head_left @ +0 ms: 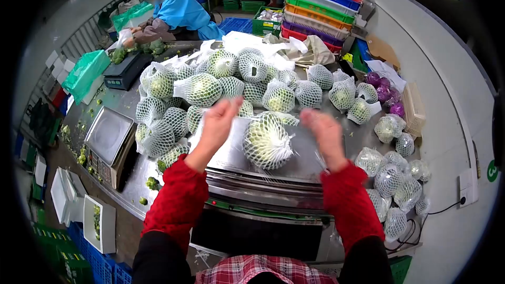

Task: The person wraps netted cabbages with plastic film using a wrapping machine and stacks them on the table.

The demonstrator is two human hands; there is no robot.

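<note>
A pale round vegetable in a white foam net (267, 141) sits on the metal worktop between my two hands. My left hand (220, 126) is raised to the left of it, fingers curled together and blurred. On the other side, my right hand (321, 130) is held up, its fingers also closed and blurred. Clear film shows faintly near both hands; whether either one grips it is hard to make out. Behind them lies a heap of netted vegetables (279, 96).
Scales (109, 135) stand at the left, with a black scale (126, 71) behind. A person in blue (184, 13) works at the far left. Stacked crates (321, 8) rise at the back. More wrapped vegetables (389, 180) and purple ones (386, 92) lie at the right.
</note>
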